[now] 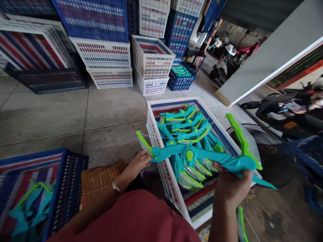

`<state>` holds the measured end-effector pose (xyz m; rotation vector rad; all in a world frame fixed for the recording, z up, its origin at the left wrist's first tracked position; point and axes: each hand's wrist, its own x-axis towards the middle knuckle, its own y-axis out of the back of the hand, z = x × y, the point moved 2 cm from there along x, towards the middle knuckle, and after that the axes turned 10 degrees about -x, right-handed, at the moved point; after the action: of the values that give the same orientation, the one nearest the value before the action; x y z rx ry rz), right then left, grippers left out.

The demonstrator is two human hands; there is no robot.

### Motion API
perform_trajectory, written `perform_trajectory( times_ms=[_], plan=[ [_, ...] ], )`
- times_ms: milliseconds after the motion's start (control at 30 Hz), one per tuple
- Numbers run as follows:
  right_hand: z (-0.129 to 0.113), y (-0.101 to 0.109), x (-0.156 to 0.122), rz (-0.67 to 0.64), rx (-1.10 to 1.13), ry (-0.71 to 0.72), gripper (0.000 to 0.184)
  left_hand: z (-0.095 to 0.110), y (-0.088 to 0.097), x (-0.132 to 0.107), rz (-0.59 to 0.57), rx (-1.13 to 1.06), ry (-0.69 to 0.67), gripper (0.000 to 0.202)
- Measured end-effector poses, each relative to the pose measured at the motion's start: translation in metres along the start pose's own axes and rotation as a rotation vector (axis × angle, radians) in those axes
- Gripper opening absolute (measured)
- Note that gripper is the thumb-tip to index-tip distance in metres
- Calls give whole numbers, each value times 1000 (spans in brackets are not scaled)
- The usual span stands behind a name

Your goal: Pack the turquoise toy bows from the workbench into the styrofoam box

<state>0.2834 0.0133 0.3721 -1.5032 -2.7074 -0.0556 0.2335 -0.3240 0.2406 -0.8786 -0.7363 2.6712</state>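
A teal and lime-green plastic toy bow (174, 152) is held level across the white crate, its thin white string running along the far side. My left hand (138, 164) grips its left end, beside a short green tip. Around the thicker right end my right hand (233, 186) is closed, the thumb near the round joint. Clear plastic shows behind the green limb on that side. Beneath the bow, the white crate (176, 201) with a striped lining holds several similar toy bows (186, 122) laid in rows, partly hidden by the held one.
On the left a blue crate (73, 181) contains a few teal pieces (30, 208). Beside it lies a brown slatted stack (101, 178). Stacked crates (108, 55) line the back. A black fan (267, 151) and a motorbike (282, 111) stand to the right.
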Motion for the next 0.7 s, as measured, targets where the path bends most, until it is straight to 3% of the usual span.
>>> perform_trajectory(
  times_ms=[100, 233, 333, 567, 700],
  plan=[
    [3, -1, -5, 37, 99, -34, 26, 1, -13, 5, -29, -20, -61, 68],
    [10, 14, -16, -2, 181, -45, 30, 7, -20, 18, 81, -86, -82, 65],
    [17, 30, -25, -23, 196, -61, 35, 10, -22, 26, 102, -108, -80, 64],
    [18, 65, -49, -165, 171, -9, 45, 9, -24, 40, 76, -10, -132, 52],
    [29, 85, -62, -163, 22, -10, 48, 8, -26, 43, 82, 39, -167, 48]
  ],
)
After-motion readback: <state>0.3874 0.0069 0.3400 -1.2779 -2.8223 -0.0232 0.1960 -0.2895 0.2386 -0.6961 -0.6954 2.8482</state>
